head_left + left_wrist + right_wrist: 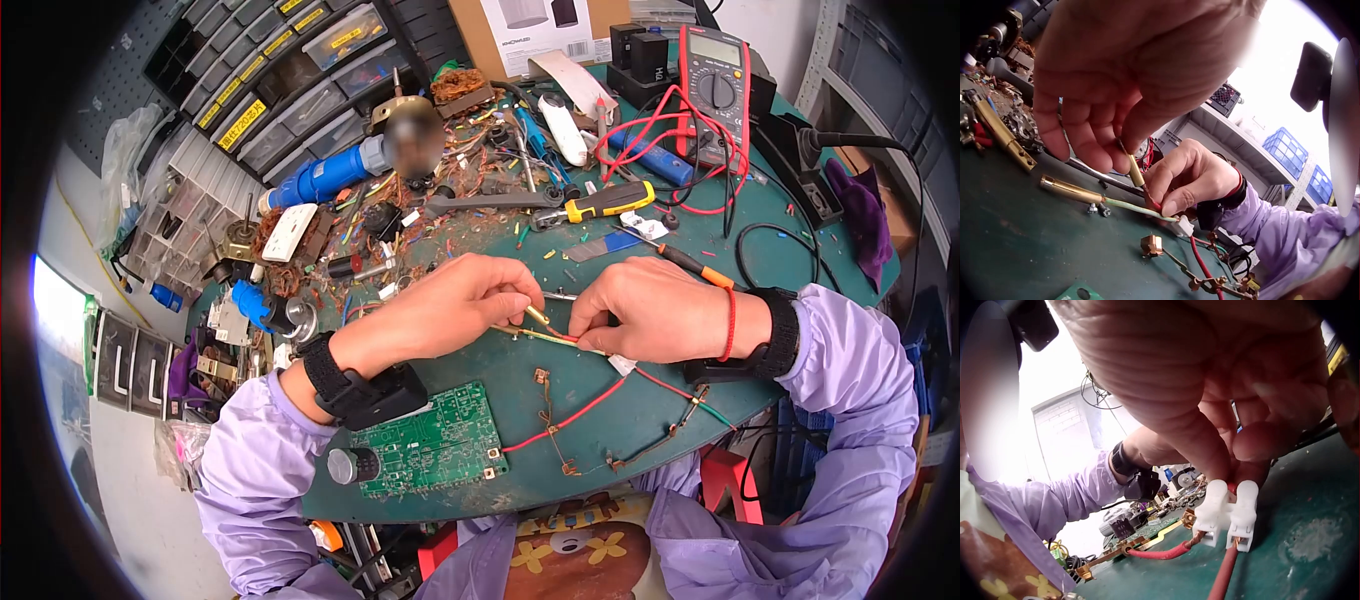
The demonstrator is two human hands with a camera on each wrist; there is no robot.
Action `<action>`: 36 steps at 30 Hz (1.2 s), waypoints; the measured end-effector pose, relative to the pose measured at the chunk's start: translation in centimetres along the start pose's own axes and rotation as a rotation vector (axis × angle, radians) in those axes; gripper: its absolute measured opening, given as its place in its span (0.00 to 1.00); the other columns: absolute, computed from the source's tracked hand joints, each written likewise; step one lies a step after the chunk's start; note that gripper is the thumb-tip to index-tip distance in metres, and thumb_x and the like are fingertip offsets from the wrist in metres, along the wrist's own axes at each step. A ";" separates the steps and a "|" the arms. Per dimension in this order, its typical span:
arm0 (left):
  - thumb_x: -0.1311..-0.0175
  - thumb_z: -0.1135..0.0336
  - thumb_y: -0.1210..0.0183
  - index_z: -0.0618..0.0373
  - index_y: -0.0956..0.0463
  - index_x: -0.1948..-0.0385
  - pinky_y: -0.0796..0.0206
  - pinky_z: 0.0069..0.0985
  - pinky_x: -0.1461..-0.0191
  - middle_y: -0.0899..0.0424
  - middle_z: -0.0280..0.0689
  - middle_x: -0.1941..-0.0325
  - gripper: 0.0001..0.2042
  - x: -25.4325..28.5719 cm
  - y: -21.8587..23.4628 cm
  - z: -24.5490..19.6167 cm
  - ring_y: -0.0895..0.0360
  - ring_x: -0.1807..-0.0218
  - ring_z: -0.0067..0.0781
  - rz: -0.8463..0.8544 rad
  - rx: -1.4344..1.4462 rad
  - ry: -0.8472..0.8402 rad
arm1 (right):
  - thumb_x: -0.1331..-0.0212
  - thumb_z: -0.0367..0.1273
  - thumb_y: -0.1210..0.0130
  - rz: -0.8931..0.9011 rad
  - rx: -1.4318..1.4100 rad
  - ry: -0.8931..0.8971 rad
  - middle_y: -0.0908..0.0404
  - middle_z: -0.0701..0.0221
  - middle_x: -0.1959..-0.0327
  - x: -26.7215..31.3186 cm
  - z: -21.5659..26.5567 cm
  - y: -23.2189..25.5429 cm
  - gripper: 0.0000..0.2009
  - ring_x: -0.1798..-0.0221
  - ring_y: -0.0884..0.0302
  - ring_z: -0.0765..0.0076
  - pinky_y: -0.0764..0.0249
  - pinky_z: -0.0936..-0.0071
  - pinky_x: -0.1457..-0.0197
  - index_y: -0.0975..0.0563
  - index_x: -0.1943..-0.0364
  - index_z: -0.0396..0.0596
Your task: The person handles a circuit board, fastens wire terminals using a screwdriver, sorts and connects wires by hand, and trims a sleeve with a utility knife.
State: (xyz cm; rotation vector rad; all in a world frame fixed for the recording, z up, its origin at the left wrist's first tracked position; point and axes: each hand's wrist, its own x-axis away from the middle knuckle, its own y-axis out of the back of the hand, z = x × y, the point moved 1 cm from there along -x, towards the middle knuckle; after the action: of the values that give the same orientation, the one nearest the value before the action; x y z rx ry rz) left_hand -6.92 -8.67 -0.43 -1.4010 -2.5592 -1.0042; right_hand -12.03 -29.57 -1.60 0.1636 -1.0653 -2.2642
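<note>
My left hand (440, 310) pinches a slim brass terminal (1136, 170) between thumb and fingertips. From its lower end runs a red wire (1155, 204), which my right hand (650, 310) pinches close by. That wire leads to a white two-way wire connector (1244, 515) just below the right fingertips. A second brass terminal (1069, 189), joined to a green-yellow wire (1138, 209), lies on the table beneath the left hand, with small screws (1099, 209) beside it. Another red wire (1225, 575) enters the connector from the near side.
A green circuit board (430, 440) and copper contact strips (545, 405) lie in front. Behind are a yellow-handled screwdriver (610, 202), an orange-handled screwdriver (690, 262), a wrench (490, 202), a red multimeter (715, 90) with tangled leads, and scattered scrap. Parts drawers (280, 80) stand at back left.
</note>
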 end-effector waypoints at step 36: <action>0.37 0.71 0.42 0.62 0.19 0.59 0.31 0.21 0.56 0.15 0.34 0.67 0.08 0.4 -0.2 -1.3 0.21 0.62 0.18 -0.044 -0.133 -0.013 | 0.53 0.30 0.42 -0.081 0.029 0.017 0.21 0.64 0.81 0.2 0.2 -0.2 0.03 0.74 0.21 0.54 0.31 0.60 0.72 0.20 0.77 0.46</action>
State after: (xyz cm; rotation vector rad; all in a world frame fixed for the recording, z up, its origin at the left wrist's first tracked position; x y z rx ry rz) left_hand -7.66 -9.19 0.63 -1.3901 -2.5869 -1.1968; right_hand -12.35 -29.45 -1.58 0.2417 -1.1011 -2.3162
